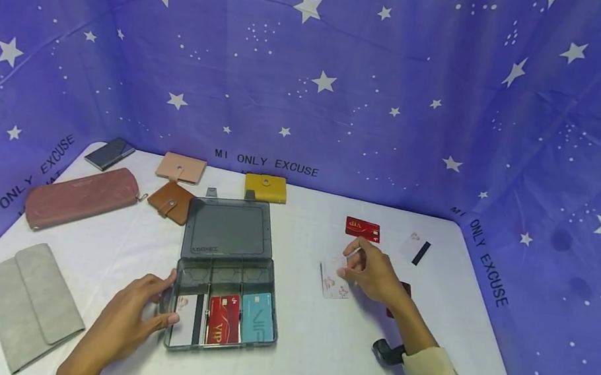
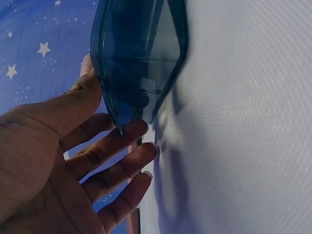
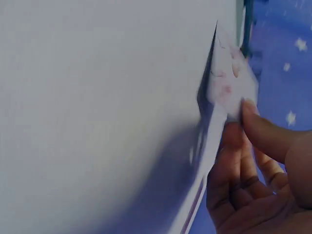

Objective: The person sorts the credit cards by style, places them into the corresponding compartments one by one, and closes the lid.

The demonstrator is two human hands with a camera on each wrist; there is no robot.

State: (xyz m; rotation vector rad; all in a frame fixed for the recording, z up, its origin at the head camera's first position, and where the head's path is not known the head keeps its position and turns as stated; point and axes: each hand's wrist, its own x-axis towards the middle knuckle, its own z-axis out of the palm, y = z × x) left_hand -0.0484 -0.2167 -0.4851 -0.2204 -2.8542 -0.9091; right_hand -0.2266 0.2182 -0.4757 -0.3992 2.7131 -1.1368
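Currently, the left hand (image 1: pixel 131 312) grips the translucent card case (image 1: pixel 227 276) at 9 o'clock; the right hand (image 1: pixel 375 276) pinches the floral card (image 1: pixel 332 280), 2 o'clock from the case. Pinch lightly to prevent bending.

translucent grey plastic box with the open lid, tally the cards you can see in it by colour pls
White rectangular card with a black stripe: 1
Red rectangular VIP card: 1
Teal rectangular card: 1
Total showing in the box: 3 (any cards stacked underneath can't be made out)
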